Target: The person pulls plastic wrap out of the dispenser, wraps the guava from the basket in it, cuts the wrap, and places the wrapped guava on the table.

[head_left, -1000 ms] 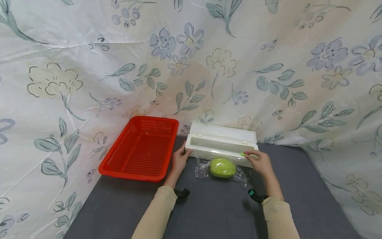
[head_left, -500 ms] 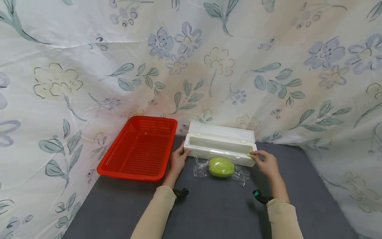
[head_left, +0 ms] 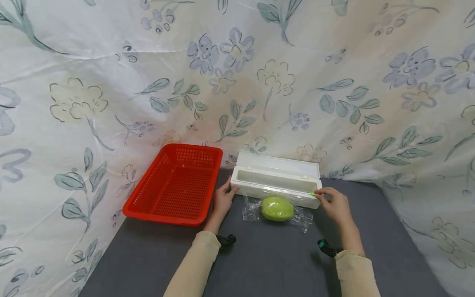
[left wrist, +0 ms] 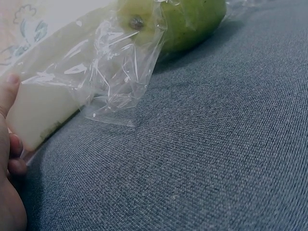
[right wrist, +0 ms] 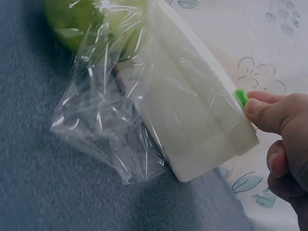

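A long white cling film dispenser (head_left: 252,189) stands with its lid (head_left: 278,164) raised at the back. My left hand (head_left: 222,202) holds its left end, thumb at the front. At the right end of the front edge, my right hand (head_left: 335,205) pinches a small green slide cutter (right wrist: 241,97) between thumb and forefinger. In front of the box lies a smooth green fruit (head_left: 277,208), its stem scar visible in the left wrist view. Clear cling film (left wrist: 113,82) covers the fruit, with crumpled ends spreading on both sides of it and some film reaching up the box's front.
A red perforated plastic basket (head_left: 174,185) sits left of the dispenser, close to my left forearm. Dark grey cloth (head_left: 271,264) covers the table. Behind it hangs a floral curtain (head_left: 237,82), right at the back of the box and basket.
My right hand has moved right with the green slide cutter, along the dispenser's front edge to its right end. My left hand has stayed on the left end.
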A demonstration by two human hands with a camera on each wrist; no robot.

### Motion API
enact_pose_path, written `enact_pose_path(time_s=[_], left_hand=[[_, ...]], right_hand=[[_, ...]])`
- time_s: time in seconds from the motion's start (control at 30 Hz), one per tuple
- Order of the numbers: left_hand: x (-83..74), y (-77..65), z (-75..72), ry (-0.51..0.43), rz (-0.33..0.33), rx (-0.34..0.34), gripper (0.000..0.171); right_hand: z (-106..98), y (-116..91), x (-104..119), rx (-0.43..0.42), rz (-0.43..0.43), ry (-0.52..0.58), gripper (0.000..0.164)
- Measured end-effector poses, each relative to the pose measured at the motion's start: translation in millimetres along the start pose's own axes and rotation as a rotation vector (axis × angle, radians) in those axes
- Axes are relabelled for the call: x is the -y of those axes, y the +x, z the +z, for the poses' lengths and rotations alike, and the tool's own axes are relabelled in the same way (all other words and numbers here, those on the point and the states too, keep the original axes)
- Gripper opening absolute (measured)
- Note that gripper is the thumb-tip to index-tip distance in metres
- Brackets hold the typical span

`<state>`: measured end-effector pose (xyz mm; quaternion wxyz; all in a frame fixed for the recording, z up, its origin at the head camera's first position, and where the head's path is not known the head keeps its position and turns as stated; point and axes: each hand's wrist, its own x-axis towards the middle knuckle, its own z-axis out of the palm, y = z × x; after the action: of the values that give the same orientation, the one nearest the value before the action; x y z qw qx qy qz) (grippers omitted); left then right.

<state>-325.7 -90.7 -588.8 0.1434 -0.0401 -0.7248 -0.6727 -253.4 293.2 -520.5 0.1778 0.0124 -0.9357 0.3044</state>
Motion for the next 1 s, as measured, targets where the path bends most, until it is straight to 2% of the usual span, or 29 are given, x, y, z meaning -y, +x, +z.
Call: enact_pose_path(time_s=[0.33,0.57,0.67,0.73,0.83,0.93,1.0], left_hand=[[0.9,0.6,0.8,0.044,0.019,-0.016,0.063],[1.5,-0.1,1.1,0.004,-0.008,0.009,0.066],[1.6,-0.4,0.9,-0.004,-0.003,-0.008,0.065],[1.2,-0.5,0.4,-0.003,0.005,-0.017,0.065],[0.9,0.1,0.2,0.009,0.006,-0.020,0.064],[1.0,-0.7,-0.1,0.022,-0.028,-0.005,0.066],[1.1,-1.8,-0.3,0.021,-0.050,0.002,0.066]], right_hand=[[-0.9,-0.9,-3.9,-0.005,0.003,-0.003,0.013],[-4.3,-5.0,-11.2,-0.025,0.040,0.022,0.014],[-5.1,-6.5,-14.7,-0.033,0.055,0.035,0.015],[-4.2,-6.7,-17.8,-0.033,0.080,0.082,0.018],[-1.7,-6.7,-22.0,-0.035,0.162,0.201,0.023],[0.3,-8.2,-26.1,-0.049,0.246,0.297,0.028],[1.2,-8.8,-28.0,-0.053,0.269,0.314,0.030]])
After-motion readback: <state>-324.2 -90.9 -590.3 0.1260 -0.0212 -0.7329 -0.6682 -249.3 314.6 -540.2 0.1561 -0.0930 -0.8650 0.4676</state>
